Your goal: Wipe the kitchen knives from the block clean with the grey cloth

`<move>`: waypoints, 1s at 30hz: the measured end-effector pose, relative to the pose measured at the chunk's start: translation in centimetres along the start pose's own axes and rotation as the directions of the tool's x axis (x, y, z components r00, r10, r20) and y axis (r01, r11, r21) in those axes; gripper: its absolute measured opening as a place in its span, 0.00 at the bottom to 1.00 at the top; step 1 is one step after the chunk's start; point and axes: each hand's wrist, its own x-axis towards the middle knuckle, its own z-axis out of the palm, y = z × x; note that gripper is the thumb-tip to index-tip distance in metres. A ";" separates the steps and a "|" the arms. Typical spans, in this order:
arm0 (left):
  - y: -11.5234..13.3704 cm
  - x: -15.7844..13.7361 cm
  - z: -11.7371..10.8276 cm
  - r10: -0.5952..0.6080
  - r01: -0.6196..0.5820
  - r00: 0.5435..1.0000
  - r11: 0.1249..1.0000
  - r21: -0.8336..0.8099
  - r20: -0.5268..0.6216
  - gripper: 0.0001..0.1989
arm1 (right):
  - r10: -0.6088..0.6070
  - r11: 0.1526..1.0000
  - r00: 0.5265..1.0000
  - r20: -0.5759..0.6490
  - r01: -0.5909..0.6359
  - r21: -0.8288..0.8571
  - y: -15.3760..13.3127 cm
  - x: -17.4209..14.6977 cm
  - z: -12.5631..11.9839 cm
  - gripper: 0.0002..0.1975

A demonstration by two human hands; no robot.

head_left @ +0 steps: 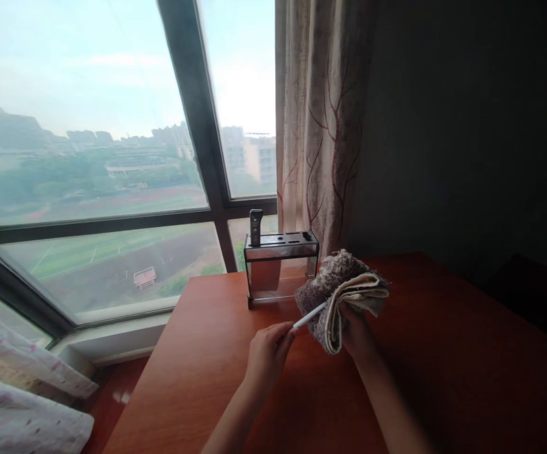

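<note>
Near the middle of the view, my left hand point(269, 353) is closed on the lower end of a slim white stick point(311, 314). The stick slants up to the right, and its far end is hidden in a folded cloth point(337, 277). That cloth is shaggy and grey-brown on the outer side, with a pale woven underside. My right hand point(352, 328) grips the cloth from below right; its fingers are mostly hidden behind the folds. Just behind the cloth stands a clear box-like holder point(280, 252) with a slotted top, and a dark handle point(255, 227) sticks up from its left end.
Both hands are above a reddish-brown wooden table point(197, 366). Beyond its left side are a large window point(88, 227) and a low white sill point(117, 337). A patterned curtain point(320, 126) hangs behind the holder, and a white curtain point(22, 410) is at lower left.
</note>
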 end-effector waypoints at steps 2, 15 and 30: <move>-0.1 0.2 0.1 -0.074 0.093 0.992 0.975 -0.203 0.098 0.22 | 0.017 1.000 1.000 -0.002 -0.017 -0.013 -0.1 0.2 -0.5 0.23; -0.8 0.6 0.0 -0.142 0.146 0.989 0.952 -0.270 0.034 0.21 | 0.058 0.994 0.996 0.060 -0.063 0.092 -2.2 0.9 -1.0 0.20; 0.5 -0.9 0.3 0.285 -0.165 0.951 0.794 0.585 -0.117 0.13 | -0.004 0.998 0.996 -0.086 0.009 0.058 -1.1 1.1 0.3 0.12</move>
